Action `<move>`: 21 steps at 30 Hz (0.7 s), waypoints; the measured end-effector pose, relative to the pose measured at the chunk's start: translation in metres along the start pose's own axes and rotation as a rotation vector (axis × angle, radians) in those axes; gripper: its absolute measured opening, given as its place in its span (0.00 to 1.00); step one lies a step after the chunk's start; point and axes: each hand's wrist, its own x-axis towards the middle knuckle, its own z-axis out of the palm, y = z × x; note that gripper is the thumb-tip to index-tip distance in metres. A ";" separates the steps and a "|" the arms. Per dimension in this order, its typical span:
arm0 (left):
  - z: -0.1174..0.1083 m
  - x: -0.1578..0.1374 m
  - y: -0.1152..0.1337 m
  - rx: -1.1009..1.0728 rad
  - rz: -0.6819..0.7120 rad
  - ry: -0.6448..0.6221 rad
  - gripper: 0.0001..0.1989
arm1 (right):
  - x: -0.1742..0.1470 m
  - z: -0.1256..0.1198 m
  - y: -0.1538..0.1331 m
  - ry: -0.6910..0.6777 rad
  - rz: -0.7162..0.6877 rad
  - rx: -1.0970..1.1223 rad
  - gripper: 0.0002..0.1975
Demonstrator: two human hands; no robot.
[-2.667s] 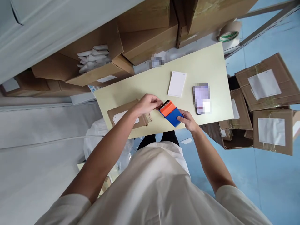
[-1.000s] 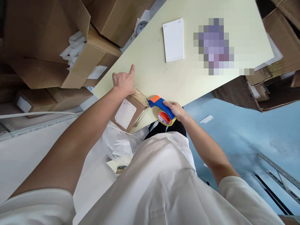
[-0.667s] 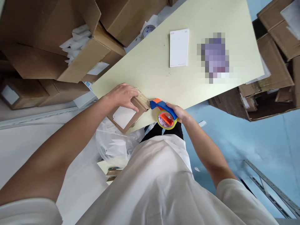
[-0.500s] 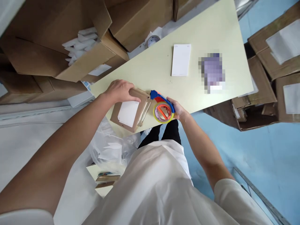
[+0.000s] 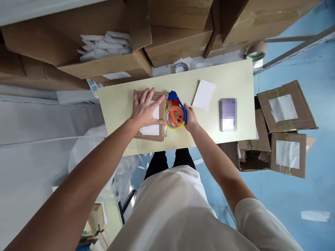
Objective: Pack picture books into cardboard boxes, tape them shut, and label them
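Head view shows the left hand [image 5: 146,111], fingers spread, on a cardboard box [image 5: 162,112] at centre-frame on the worktop [image 5: 204,129], the right hand [image 5: 191,118] curled around a tape dispenser [image 5: 175,103] by the box's right edge.

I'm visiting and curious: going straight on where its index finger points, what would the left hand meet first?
Likely the tape dispenser, its blue head just past the left hand, though depth is unclear.

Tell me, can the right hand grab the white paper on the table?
Probably yes: the white paper lies close, nothing between, but the right hand would likely need to put down the tape dispenser first.
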 end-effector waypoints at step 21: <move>0.019 0.002 -0.007 -0.035 -0.059 0.049 0.56 | -0.137 -0.051 0.081 -0.156 -0.251 -0.468 0.44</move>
